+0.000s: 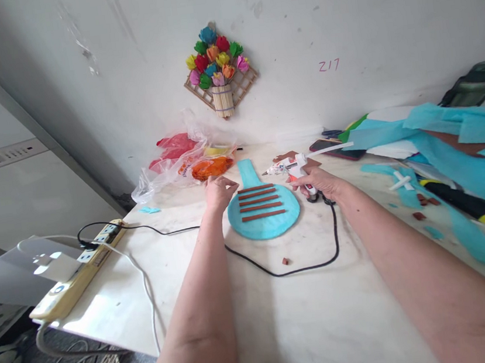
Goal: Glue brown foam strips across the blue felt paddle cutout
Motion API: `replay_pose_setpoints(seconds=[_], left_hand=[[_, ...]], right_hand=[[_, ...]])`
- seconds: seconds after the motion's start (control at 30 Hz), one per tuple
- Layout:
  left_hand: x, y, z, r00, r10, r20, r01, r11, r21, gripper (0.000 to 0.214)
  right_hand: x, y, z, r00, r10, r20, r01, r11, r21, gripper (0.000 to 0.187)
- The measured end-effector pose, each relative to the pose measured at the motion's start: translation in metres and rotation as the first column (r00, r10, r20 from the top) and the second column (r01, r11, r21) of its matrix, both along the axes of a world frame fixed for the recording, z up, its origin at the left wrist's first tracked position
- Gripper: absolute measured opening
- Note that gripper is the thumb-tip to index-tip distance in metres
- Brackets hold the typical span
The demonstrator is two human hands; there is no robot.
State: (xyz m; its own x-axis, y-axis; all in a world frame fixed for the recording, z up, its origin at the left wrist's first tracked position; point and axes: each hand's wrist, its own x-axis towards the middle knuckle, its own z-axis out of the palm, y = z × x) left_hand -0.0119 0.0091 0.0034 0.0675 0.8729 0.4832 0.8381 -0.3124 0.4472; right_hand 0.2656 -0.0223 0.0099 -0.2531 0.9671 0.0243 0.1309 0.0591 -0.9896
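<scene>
A light-blue paddle-shaped piece (266, 229) lies flat on the table, its handle pointing towards the wall. Several brown strips (263, 215) run across its round part in parallel rows. My left hand (221, 192) is at the paddle's upper left edge, close to the left end of the topmost strip. Its fingers are pinched together, and what is between them, if anything, is too small to make out. On the other side, my right hand (318, 181) grips a white hot glue gun (297, 169). The gun's nozzle points left over the paddle's handle, and a glue stick (331, 149) sticks out behind.
A black cord (276, 274) loops across the table in front of the paddle. To the left is a power strip (77, 275) with plugs. Plastic bags (178, 160) lie at the back. Blue sheets (448, 127), scraps and a black-and-yellow tool (470, 203) cover the right side.
</scene>
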Motion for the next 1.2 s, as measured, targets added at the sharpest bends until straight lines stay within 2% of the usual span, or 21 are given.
replay_pose_setpoints(seconds=[0.1,0.2,0.33,0.43,0.47,0.57,0.67,0.93,1.2], left_hand=[[0.008,0.001,-0.001,0.997,-0.074,0.030,0.075,0.997,-0.033,0.010],[0.013,0.004,0.004,0.998,-0.063,0.021,0.064,0.996,-0.060,0.009],[0.009,0.010,0.013,0.993,0.104,-0.053,-0.107,0.993,-0.051,0.012],[0.001,0.012,0.017,0.973,0.230,0.015,-0.228,0.972,-0.061,0.012],[-0.002,0.012,0.017,0.971,0.230,0.065,-0.223,0.970,-0.091,0.010],[-0.007,0.010,0.013,0.973,0.133,0.186,-0.096,0.977,-0.192,0.004],[-0.008,0.009,0.005,0.977,0.074,0.201,-0.023,0.968,-0.248,0.008],[-0.007,0.009,-0.004,0.968,0.061,0.242,0.018,0.950,-0.311,0.017],[-0.010,0.011,-0.006,0.978,0.069,0.199,0.000,0.946,-0.325,0.011]], right_hand=[[0.000,0.002,-0.002,1.000,0.028,0.003,-0.028,1.000,-0.004,0.018],[0.001,0.004,-0.005,1.000,0.029,0.002,-0.029,1.000,0.004,0.020],[0.002,0.005,-0.005,1.000,0.020,-0.005,-0.020,1.000,0.002,0.022],[0.002,0.005,-0.004,1.000,0.004,-0.004,-0.004,1.000,-0.004,0.021],[0.002,0.005,-0.004,1.000,0.000,-0.002,0.000,1.000,-0.002,0.020],[0.003,0.005,-0.005,1.000,-0.002,-0.002,0.002,1.000,0.015,0.021],[0.001,0.005,-0.005,1.000,-0.005,-0.012,0.005,1.000,0.011,0.021],[-0.002,0.004,-0.006,0.999,-0.026,0.018,0.026,0.999,0.023,0.017],[-0.001,0.006,-0.010,1.000,-0.010,0.016,0.009,0.999,0.033,0.018]])
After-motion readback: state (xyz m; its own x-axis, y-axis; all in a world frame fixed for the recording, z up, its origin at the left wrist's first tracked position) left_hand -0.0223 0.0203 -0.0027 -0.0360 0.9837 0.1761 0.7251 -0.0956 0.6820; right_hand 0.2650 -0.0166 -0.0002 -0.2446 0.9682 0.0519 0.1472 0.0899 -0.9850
